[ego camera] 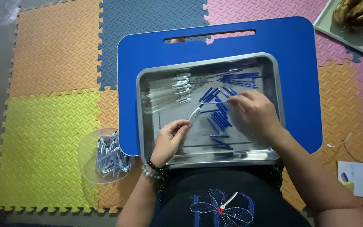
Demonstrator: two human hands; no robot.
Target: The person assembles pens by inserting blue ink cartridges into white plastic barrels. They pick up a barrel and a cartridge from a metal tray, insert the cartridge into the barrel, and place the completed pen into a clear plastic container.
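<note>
Many blue refills and clear pen barrels wait in my tray; my left hand pinches one barrel, my right hand pinches a refill, and a bowl of finished pens sits beside the desk.

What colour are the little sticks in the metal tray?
The thin refills are blue, seen in the head view.

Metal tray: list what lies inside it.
Metal tray: loose blue refills, a bundled blue row, clear pen barrels. Both hands cover some; anything beneath them is hidden.
</note>
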